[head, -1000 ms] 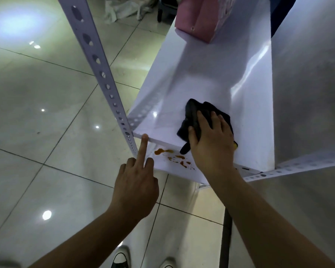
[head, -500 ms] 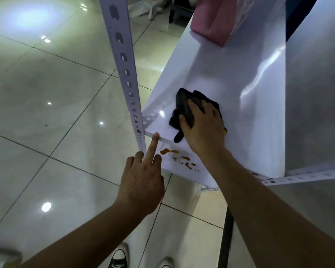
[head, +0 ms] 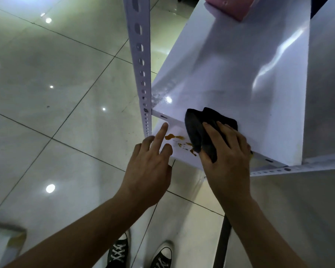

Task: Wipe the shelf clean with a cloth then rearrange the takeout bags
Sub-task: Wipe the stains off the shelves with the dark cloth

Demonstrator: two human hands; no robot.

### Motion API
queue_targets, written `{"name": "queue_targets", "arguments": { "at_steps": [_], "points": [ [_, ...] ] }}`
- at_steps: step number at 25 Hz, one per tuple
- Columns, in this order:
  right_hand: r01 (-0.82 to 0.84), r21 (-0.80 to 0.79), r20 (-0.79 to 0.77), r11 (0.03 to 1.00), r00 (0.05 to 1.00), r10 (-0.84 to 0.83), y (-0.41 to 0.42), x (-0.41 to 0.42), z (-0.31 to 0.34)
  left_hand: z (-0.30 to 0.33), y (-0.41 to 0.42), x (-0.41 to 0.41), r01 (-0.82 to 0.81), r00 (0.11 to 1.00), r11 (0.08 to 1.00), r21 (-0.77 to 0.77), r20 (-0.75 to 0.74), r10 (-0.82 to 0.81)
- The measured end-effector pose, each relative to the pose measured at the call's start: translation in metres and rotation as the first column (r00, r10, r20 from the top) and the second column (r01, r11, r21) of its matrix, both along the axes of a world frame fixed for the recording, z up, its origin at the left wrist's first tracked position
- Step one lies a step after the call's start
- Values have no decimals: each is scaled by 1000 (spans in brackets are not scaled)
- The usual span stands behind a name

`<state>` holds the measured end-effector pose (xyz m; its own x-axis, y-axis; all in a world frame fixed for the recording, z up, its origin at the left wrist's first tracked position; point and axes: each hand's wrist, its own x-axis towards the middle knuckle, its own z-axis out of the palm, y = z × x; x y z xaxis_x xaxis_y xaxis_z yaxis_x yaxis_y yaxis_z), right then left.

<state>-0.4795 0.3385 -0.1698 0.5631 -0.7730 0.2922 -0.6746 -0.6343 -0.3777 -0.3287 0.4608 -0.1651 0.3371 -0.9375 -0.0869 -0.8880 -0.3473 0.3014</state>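
A white metal shelf [head: 240,78] runs away from me. Orange-brown stains [head: 174,137] mark the white surface just under its near edge. My right hand [head: 226,151] presses a black cloth [head: 199,130] down over the shelf's near edge, right beside the stains. My left hand [head: 149,167] holds nothing; its index finger is stretched out and touches the white surface left of the stains, the other fingers curled. A pink takeout bag [head: 232,5] stands at the far end of the shelf, cut off by the frame's top.
A perforated white upright post [head: 140,60] stands at the shelf's near left corner. A higher white shelf [head: 329,93] overhangs on the right. Glossy floor tiles [head: 56,93] lie below, with my two shoes [head: 139,252]. A pale bag [head: 4,242] sits on the floor at lower left.
My right hand has dragged the black cloth toward me, from the middle of the shelf to its near edge by the stains. The left index finger stays pointing at the edge.
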Motion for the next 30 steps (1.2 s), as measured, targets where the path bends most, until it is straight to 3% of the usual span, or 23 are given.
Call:
{"name": "queue_targets", "arguments": {
  "at_steps": [6, 9, 13, 17, 20, 25, 28, 30],
  "points": [
    [72, 27, 207, 997, 975, -76, 41, -56, -31, -25, 24, -17, -3, 1000, 998, -69, -27, 1],
    [130, 217, 177, 968, 970, -169, 61, -74, -68, -46, 33, -24, -17, 998, 997, -71, -54, 13],
    [94, 515, 189, 852, 957, -219, 56, -90, -120, -76, 44, -34, 11, 994, 999, -35, -107, -14],
    [36, 610, 295, 792, 917, -268, 41, -84, -156, -118, 52, -41, 76, 990, 997, 30, -123, -71],
    [-2, 565, 383, 825, 887, -259, 19, -71, -192, -163, 48, -40, 118, 987, 991, 71, -120, -109],
    [-30, 423, 393, 906, 907, -154, -31, -47, -264, -244, 22, -23, 154, 987, 984, 90, -54, -150],
    [164, 198, 166, 966, 966, -198, -56, -40, -303, -285, -5, -11, 150, 989, 988, 44, 6, -151],
    [184, 128, -18, 974, 983, -184, -66, -36, -335, -310, -20, 0, 148, 988, 988, 33, 30, -149]
  ]
}}
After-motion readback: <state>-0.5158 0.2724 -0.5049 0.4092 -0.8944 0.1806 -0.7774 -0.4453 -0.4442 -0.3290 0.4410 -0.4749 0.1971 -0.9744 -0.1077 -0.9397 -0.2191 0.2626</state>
